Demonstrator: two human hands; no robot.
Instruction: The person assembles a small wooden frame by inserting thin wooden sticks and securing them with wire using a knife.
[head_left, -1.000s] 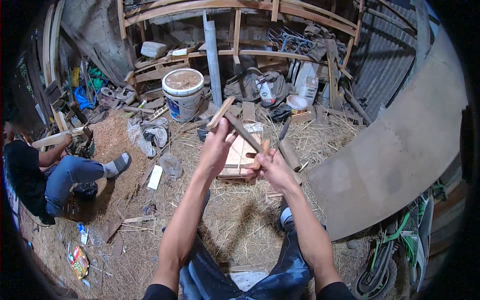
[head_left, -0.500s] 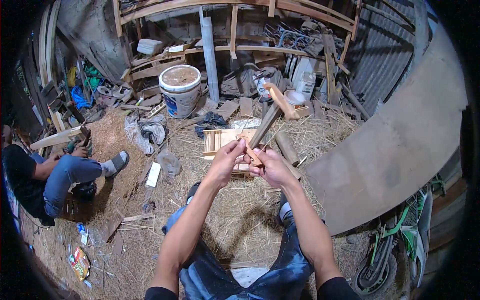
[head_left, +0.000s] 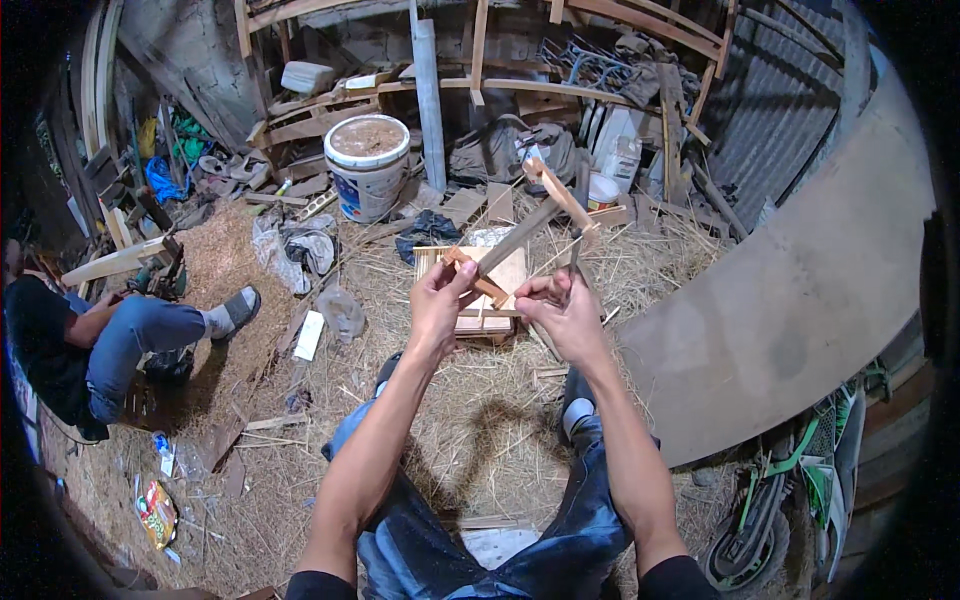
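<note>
My left hand (head_left: 441,302) is closed round a small reddish-brown wooden piece (head_left: 489,290), which slants down to the right from its fingers. My right hand (head_left: 562,312) is closed beside the piece's lower end, thumb and fingertips pinched. A thin, dark, stick-like tool (head_left: 574,256) rises from that hand; its kind is unclear. Just beyond both hands, a greyish wooden post (head_left: 517,239) leans up to the right and carries a pale carved wooden crosspiece (head_left: 562,194). Beneath the hands sits a low pale wooden stand (head_left: 512,271), partly hidden by them.
A white bucket (head_left: 368,170) stands at the back left. To the right, a large board (head_left: 760,320) leans above a green-and-white motorbike (head_left: 785,480). At the left sits another person (head_left: 130,345) by a shavings heap (head_left: 222,255). Straw (head_left: 490,420) covers the floor.
My hands have drawn apart, the left shifting left and the right moving right. The wooden piece now slants differently, and the dark tool stands more upright in my right hand. The view has shifted slightly.
</note>
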